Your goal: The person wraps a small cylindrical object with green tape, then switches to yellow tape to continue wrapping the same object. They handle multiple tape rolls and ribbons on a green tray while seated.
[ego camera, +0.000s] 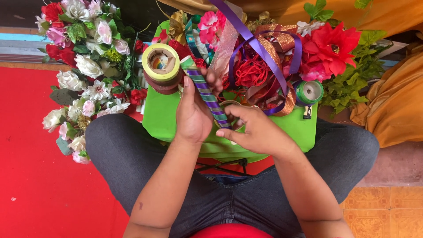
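Striped ribbon-wrapped stick [208,94] clamped in left hand [192,115] fingers, right hand [255,130] fingers pinching its lower end.

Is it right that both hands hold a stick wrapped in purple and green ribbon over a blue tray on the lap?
Not quite. The head view shows the tray is green, not blue. The left hand and right hand do hold the ribbon-wrapped stick over it.

Tape rolls [161,66] left on tray [161,119], ribbons [264,66] right, stick [207,94] btwn.
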